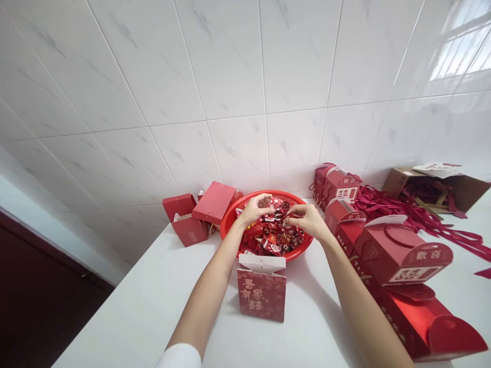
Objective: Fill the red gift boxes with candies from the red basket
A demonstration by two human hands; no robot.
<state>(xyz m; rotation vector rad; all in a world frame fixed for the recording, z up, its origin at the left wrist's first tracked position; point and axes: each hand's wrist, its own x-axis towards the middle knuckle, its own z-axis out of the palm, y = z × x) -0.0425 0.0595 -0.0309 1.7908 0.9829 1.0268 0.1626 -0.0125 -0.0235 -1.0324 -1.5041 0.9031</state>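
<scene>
A round red basket (306, 246) full of small wrapped sweets (273, 240) stands on the white table near the tiled wall. My left hand (258, 208) is over the basket's back left part, fingers curled and apart from the thumb, with red wrappers close by. Over the right part is my right hand (305, 220), its thumb and fingertips drawn together around something too small to make out. Between my forearms, in front of the basket, an upright red paper box (261, 295) has its white-lined top open.
Red boxes (192, 230) stand left of the basket. On the right are several handled red boxes (402, 250), a heap of dark red ribbons (399, 209) and a cardboard box (471, 190). The white table (161, 286) ends at the left.
</scene>
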